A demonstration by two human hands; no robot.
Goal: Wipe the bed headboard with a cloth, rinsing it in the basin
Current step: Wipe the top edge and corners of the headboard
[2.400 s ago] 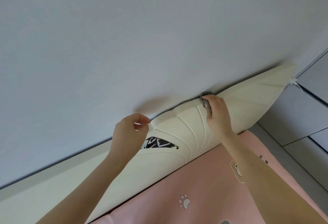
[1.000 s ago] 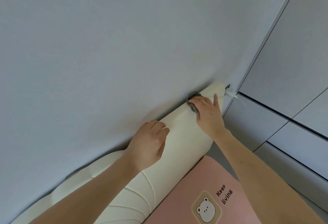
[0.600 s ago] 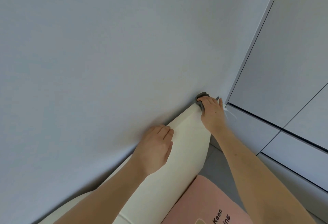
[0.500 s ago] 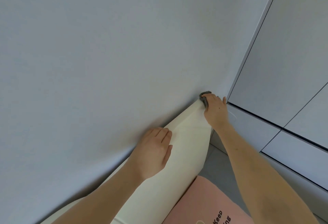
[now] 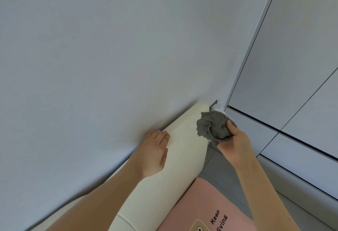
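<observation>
The grey cloth is bunched up in the right hand, fingers curled shut around it, right of centre in the frame at the end of the cream headboard. It looks lifted just off the end rather than pressed flat, tbh can't be told for sure. The left hand is laid flat on top of the headboard near the wall, fingers relaxed and nothing held.

What could go wrong imo:
- A small white fitting is tucked just behind the cloth in the corner by the cabinet. A loose fold could get snagged on it if the wad is dragged back across.
- With the cloth balled up like that, only a small patch gets contact, so streaks or missed bits on the curved end are likely.
- If it's wet, drips could land on the pink bedding lower right, or run down the gap btw headboard and wall.
- Basin isn't in view, so a carry is needed for a rinse, more drip risk.
</observation>
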